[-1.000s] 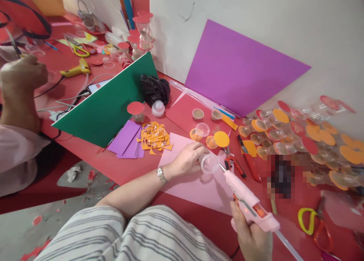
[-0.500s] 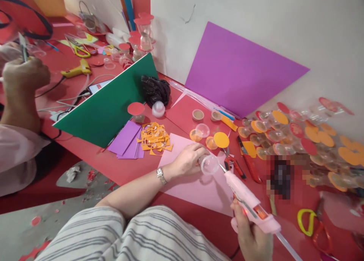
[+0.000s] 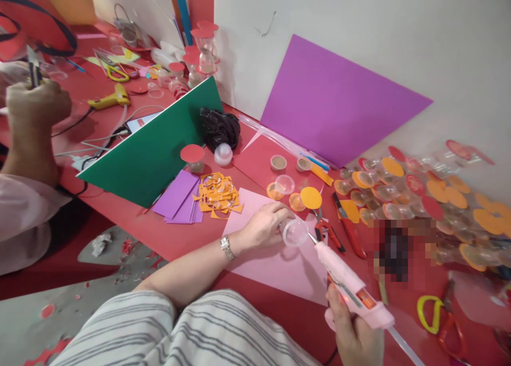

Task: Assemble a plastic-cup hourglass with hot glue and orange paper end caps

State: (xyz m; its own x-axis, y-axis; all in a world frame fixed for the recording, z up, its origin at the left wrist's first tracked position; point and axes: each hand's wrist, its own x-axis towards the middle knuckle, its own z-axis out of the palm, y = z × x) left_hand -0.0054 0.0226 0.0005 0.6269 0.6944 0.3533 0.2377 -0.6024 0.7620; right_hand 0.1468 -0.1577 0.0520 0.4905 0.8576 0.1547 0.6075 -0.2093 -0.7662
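Observation:
Over a pink sheet (image 3: pixel 275 275) my left hand (image 3: pixel 266 226), with a watch at the wrist, is closed on a small clear plastic cup (image 3: pixel 294 233). The cup is tilted, its round rim turned toward my right side. My right hand (image 3: pixel 353 323) is wrapped around the handle of a pink hot glue gun (image 3: pixel 351 281); a glue stick sticks out of its back end. The gun's metal nozzle is at the cup's rim; whether it touches I cannot tell. Just behind the cup, a yellow-orange disc (image 3: pixel 311 198) and more small cups rest on the red table.
Orange paper scraps (image 3: pixel 219 191) and purple cards (image 3: pixel 176 198) lie to the left, before a leaning green board (image 3: pixel 155 148). Pliers (image 3: pixel 329 233), a red cutter (image 3: pixel 353 238), scissors (image 3: pixel 431 313) and stacked cups with discs (image 3: pixel 399 190) fill the right. Another person's hand (image 3: pixel 38 102) holds a cutter at left.
The cup and glue gun stay almost in the same place, with the nozzle still at the rim. The view has shifted very slightly. The other person's hand and cutter have turned a little.

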